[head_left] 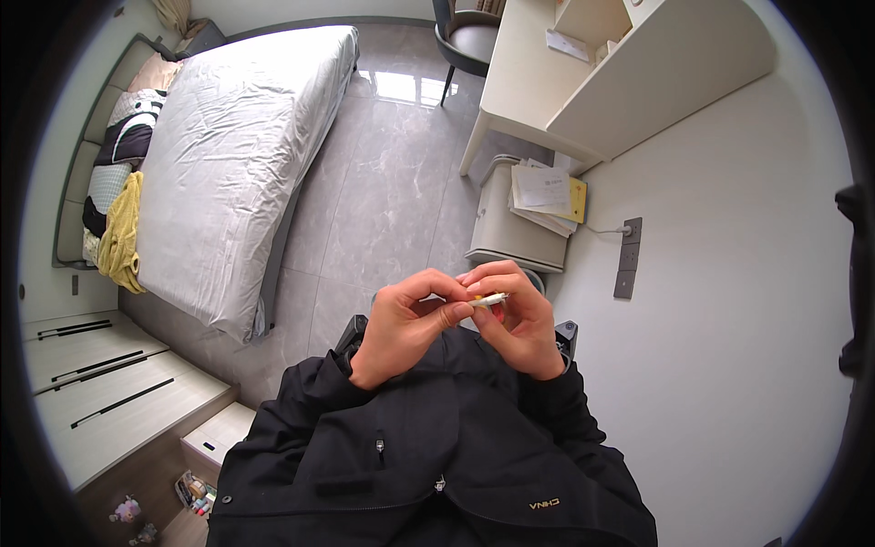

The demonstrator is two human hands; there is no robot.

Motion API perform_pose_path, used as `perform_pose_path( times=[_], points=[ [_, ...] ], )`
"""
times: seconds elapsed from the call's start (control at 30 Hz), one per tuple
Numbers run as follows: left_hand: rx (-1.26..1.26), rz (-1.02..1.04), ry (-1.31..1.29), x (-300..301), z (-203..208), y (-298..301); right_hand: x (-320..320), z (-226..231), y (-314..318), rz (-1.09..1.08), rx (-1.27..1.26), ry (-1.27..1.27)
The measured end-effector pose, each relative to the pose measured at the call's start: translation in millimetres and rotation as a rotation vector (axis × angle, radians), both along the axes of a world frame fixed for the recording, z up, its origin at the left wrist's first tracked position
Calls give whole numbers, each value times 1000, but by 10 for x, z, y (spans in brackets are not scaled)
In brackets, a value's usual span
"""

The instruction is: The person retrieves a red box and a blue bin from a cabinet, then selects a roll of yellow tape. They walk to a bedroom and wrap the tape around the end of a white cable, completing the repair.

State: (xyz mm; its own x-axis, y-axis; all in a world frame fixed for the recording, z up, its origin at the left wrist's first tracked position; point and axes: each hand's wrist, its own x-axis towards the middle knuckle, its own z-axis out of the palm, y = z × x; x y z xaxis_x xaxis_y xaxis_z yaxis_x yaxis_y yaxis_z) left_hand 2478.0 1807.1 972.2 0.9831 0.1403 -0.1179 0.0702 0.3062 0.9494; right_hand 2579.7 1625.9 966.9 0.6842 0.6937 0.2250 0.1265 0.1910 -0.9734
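Observation:
In front of my chest, both hands meet around a short, slim white pen-like stick (488, 300). My left hand (406, 321) is closed, its thumb and fingers pinching one end. From the other side my right hand (525, 314) curls in, with its thumb and fingertips closed on the same piece. A bit of yellow shows by the fingertips, and a small red part peeks out under the right fingers. My fingers cover much of the stick, so its exact kind is unclear.
A bed (237, 137) with a pale sheet stands left, a yellow cloth (122, 239) at its edge. Ahead right are a white desk (519, 91), a chair (467, 46) and a beige cabinet (515, 232) bearing papers (544, 188). Drawers (118, 387) stand at lower left; a wall (711, 301) bounds the right.

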Motion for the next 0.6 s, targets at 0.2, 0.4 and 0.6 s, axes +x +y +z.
perform_pose_path(
  times=[0.2, 0.4, 0.6],
  points=[
    [291, -6, -55, 40, 61, 49, 149, 210, -132, -15, -272, -391],
    [610, 102, -39, 22, -7, 87, 60, 181, -150, -134, -422, -530],
    [243, 97, 245, -165, -204, -11, -165, 36, -45, -270, -426, -322]
  ],
)
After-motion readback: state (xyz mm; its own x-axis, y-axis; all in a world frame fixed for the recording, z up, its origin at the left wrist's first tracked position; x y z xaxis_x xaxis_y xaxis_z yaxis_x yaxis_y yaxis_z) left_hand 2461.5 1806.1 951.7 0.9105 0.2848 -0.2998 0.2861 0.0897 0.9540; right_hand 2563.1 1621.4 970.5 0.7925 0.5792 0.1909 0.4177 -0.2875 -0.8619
